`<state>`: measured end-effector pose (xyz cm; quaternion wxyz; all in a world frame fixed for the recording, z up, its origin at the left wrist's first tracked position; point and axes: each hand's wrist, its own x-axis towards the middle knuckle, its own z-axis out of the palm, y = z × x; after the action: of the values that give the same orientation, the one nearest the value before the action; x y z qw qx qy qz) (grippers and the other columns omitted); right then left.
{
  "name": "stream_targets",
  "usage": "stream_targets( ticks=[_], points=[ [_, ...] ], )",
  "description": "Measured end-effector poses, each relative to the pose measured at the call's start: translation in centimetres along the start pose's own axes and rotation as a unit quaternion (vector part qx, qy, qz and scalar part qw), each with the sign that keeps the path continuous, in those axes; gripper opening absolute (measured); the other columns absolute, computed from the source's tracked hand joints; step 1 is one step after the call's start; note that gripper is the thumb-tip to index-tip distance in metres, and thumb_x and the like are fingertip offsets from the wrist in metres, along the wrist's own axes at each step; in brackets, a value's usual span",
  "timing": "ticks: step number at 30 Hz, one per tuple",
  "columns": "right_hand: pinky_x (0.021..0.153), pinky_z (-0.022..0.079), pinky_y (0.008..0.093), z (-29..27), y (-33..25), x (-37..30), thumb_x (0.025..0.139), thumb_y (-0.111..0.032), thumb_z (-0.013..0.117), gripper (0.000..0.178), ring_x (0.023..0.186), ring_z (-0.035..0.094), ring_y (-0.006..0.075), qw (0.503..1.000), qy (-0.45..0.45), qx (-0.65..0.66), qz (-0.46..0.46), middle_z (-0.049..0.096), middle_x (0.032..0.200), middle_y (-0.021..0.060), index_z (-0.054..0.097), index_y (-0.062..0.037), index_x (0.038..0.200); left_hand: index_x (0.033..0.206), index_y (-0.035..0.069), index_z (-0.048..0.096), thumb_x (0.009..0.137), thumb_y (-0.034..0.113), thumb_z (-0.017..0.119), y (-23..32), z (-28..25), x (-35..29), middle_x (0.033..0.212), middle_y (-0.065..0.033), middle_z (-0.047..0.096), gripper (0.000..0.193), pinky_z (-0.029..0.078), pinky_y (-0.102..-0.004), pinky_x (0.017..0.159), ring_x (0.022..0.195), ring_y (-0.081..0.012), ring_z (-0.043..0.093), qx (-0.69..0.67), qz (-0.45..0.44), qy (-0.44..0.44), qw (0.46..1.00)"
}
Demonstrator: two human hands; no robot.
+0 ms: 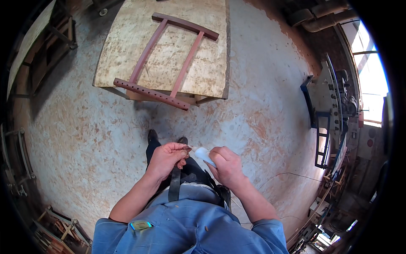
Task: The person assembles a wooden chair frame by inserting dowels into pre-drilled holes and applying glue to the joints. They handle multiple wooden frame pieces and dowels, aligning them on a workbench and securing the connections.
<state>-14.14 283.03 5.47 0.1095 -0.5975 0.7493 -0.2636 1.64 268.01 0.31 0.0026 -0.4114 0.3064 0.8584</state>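
In front of my waist, my right hand point(227, 164) is wrapped round a white squeeze bottle point(204, 155), which lies tilted with its narrow nozzle toward the left. My left hand point(165, 158) is closed in a pinch close to the nozzle tip. Whatever sits between its fingertips is small and dark, too small to name. Beyond both hands, a reddish-brown wooden frame point(142, 53) rests on a worktable point(114, 51). Its near rail point(150, 94) has a row of several round holes and juts past the table's near edge.
My shoes point(152, 135) stand on a stained concrete floor point(97, 161). At the right is a machine point(330, 99) with a dark metal frame beside it, near a bright window point(372, 72). Wooden racks point(63, 230) line the left side. A thin cable point(296, 174) crosses the floor at right.
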Motion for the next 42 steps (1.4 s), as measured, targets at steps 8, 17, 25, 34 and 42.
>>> stream_targets(
  ticks=[8,17,25,34,42],
  points=[
    [0.063,0.051,0.0349,0.1,-0.3,0.0,0.067,-0.013,0.076,0.027,0.075,0.061,0.023,1.0,-0.008,-0.006,-0.004,0.061,0.089,0.0045,0.061,-0.0091,0.089,0.107,-0.005,0.063,0.091,0.003,0.064,-0.2,0.0,-0.1,0.083,-0.0052,0.065,0.018,0.048,-0.0207,0.054,0.064,-0.0081,0.059,0.009,0.006,-0.002,1.0],
    [0.062,0.052,0.0357,-0.1,-0.5,-0.2,0.071,-0.012,0.078,0.025,0.075,0.064,0.0262,0.999,-0.04,-0.005,-0.001,0.063,0.089,0.0084,0.062,-0.0057,0.089,0.105,-0.002,0.065,0.09,0.005,0.065,-0.6,-0.1,-0.3,0.083,-0.0029,0.066,0.017,0.047,-0.0199,0.054,0.062,-0.0057,0.057,0.06,0.028,0.016,0.998],
    [0.061,0.053,0.0356,0.6,-1.1,-0.6,0.072,-0.015,0.076,0.023,0.076,0.063,0.0254,0.999,-0.013,-0.004,0.036,0.061,0.088,0.0068,0.059,-0.0078,0.086,0.107,-0.004,0.064,0.091,0.005,0.064,-0.6,-0.1,-0.7,0.083,-0.0034,0.065,0.018,0.047,-0.02,0.054,0.064,-0.0064,0.058,0.04,0.041,0.024,0.998],
    [0.061,0.052,0.0357,0.5,-0.7,-0.3,0.072,-0.014,0.076,0.023,0.077,0.063,0.0251,1.0,-0.008,-0.01,0.002,0.06,0.087,0.0069,0.059,-0.0075,0.086,0.105,-0.004,0.062,0.092,0.004,0.062,-1.0,-0.6,-0.6,0.086,-0.0093,0.067,0.016,0.049,-0.0227,0.052,0.06,-0.0098,0.059,-0.002,0.041,0.032,0.999],
    [0.062,0.052,0.0364,0.4,-1.0,-0.1,0.073,-0.014,0.076,0.022,0.076,0.063,0.0264,0.999,-0.031,0.0,0.007,0.061,0.087,0.0075,0.059,-0.008,0.086,0.104,-0.002,0.061,0.092,0.007,0.062,-1.1,-1.5,-0.3,0.083,-0.0067,0.065,0.015,0.046,-0.0208,0.054,0.062,-0.0092,0.058,-0.101,-0.013,-0.012,0.995]
  ],
)
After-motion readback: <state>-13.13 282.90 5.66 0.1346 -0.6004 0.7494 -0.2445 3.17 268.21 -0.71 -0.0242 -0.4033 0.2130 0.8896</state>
